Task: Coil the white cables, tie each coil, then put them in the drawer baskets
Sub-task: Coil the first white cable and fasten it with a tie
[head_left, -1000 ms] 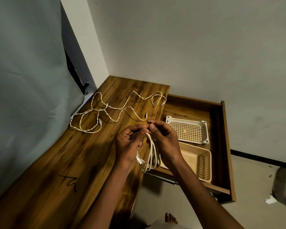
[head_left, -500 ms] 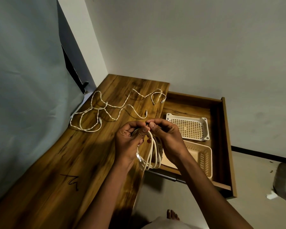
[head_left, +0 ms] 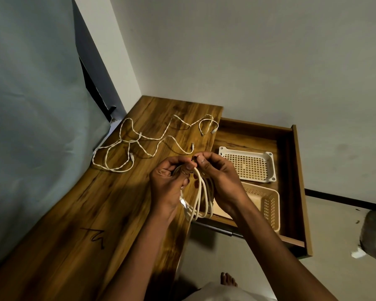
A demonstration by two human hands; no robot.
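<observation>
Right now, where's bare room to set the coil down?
Free: tabletop near the scribble, and both drawer baskets, the shallow basket and the deep basket. Crowded: far tabletop under the loose cables. Both hands, left hand and right hand, hold the coil.

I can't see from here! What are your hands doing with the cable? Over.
Both hands, left and right, grip the coiled cable, pinching its top. Loose cables wait on desk. Baskets unobstructed.

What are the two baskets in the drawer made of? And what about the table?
The flat white basket and the deeper beige basket look like moulded plastic: smooth, thin walls pierced with even square holes. The table looks like wood, brown with dark grain streaks and a slight sheen, though it could be a printed wood-look surface.
</observation>
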